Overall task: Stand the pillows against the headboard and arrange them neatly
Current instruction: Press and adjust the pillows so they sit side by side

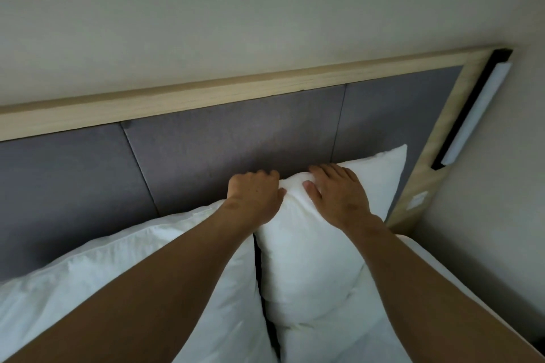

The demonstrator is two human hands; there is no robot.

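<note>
Two white pillows lean against the grey padded headboard (pixel 224 138). The right pillow (pixel 306 259) stands upright, its far corner rising near the headboard's right end. My left hand (pixel 255 194) is closed on the top left corner of this pillow. My right hand (pixel 336 191) lies over its top edge with the fingers curled over the back. The left pillow (pixel 126 256) leans beside it, partly covered by my left forearm. A narrow dark gap separates the two pillows.
A light wooden frame (pixel 206 91) borders the headboard at the top and right. A long wall lamp (pixel 472 115) is fixed on the frame's right side, with a white switch plate (pixel 417 200) below it. White bedding (pixel 442 280) lies at the lower right.
</note>
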